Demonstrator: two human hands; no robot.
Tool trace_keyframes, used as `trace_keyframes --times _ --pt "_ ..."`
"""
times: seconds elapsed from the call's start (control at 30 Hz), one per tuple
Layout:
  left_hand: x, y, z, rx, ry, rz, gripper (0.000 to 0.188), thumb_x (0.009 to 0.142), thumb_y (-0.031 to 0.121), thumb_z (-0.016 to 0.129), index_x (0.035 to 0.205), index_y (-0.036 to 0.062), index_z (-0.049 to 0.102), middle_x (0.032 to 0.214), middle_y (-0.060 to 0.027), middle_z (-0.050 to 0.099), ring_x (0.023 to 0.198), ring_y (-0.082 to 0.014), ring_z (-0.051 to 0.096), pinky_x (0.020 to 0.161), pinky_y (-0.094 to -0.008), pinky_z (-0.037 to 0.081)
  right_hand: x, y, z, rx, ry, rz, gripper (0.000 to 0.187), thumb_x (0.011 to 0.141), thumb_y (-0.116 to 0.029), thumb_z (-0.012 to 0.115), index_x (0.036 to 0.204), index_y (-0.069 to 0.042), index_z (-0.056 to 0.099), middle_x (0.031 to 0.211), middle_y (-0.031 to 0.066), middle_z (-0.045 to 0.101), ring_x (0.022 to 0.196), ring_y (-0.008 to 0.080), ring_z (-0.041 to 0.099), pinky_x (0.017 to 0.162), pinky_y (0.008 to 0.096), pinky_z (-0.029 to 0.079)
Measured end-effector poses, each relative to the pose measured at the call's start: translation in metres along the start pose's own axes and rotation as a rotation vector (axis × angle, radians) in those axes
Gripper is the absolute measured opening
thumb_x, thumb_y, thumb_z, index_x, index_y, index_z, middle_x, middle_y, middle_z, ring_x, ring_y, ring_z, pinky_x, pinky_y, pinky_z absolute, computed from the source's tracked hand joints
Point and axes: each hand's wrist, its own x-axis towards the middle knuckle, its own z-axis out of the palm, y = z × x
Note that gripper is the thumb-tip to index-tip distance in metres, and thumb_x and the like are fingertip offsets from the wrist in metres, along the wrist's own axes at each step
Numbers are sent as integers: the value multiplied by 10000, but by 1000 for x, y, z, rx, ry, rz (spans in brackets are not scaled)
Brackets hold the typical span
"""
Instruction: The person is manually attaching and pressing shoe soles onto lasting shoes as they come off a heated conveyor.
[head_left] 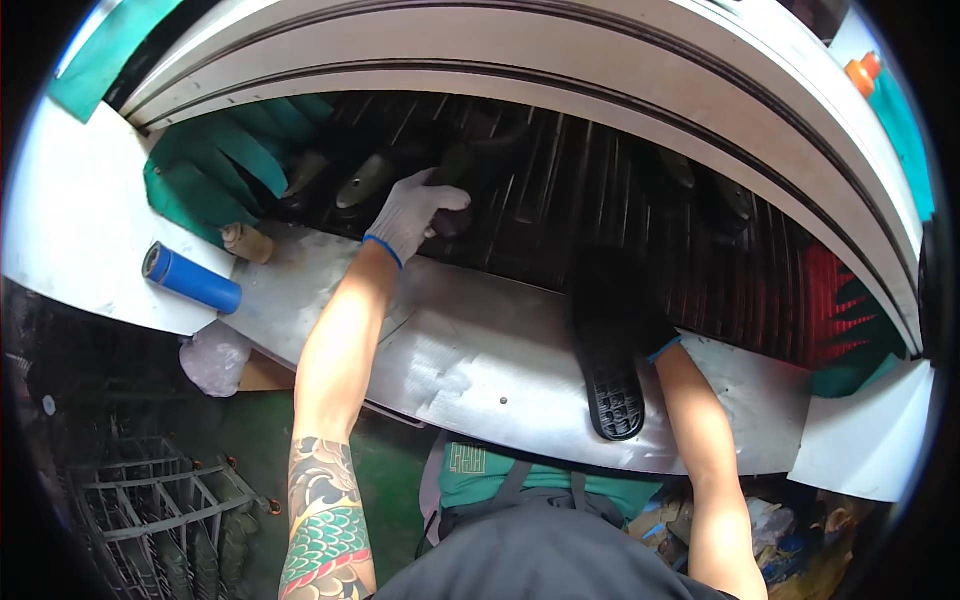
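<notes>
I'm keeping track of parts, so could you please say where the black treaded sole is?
In the head view, the black treaded sole is right of centre, over the metal ledge, just below the dark-gloved right hand.

Room over mid ledge (470, 345) btwn L forearm (338, 350) & sole (614, 400); sole blocks R of ctr, near front edge. Can (192, 278) & bottle (247, 243) obstruct L end; hood (560, 65) limits ht past rear edge.

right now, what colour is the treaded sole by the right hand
The sole is black, seen best in the head view.
</notes>
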Motion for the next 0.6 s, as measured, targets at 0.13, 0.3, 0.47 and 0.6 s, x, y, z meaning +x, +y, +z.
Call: trace_keyframes --times 0.13,0.3,0.47,0.6 --pt "-97 -23 32 -880 -49 -82 564 856 204 769 1377 49 617 1151 -144 728 977 -283 711 887 -426 584 -6 25 -3 -213 31 -23 423 1076 -310 569 1403 -51 637 1357 158 678 1283 291 623 1117 421 479" --pt "-220 -103 72 -1202 -492 91 800 923 248 737 1583 18 349 1523 -305 482 1377 -483 517 1080 -741 456 -1 -7 -5 -473 138 -15 428 1056 -243 562 1419 -19 599 1382 187 645 1312 318 596 1126 424 465" --pt "-290 -122 73 -1278 -379 -182 1020 858 402 839 1628 39 278 1617 -287 371 1449 -515 420 1074 -847 342 -14 -92 14 -41 275 -75 400 1018 -152 573 1378 20 608 1342 200 652 1277 341 607 1097 422 478" --pt "-313 -113 77 -888 -222 163 981 791 135 903 1586 3 344 1575 -244 441 1412 -418 495 1095 -766 422 -28 -163 -27 78 62 -159 419 1014 -87 595 1419 17 570 1378 167 634 1244 285 625 1068 398 502"
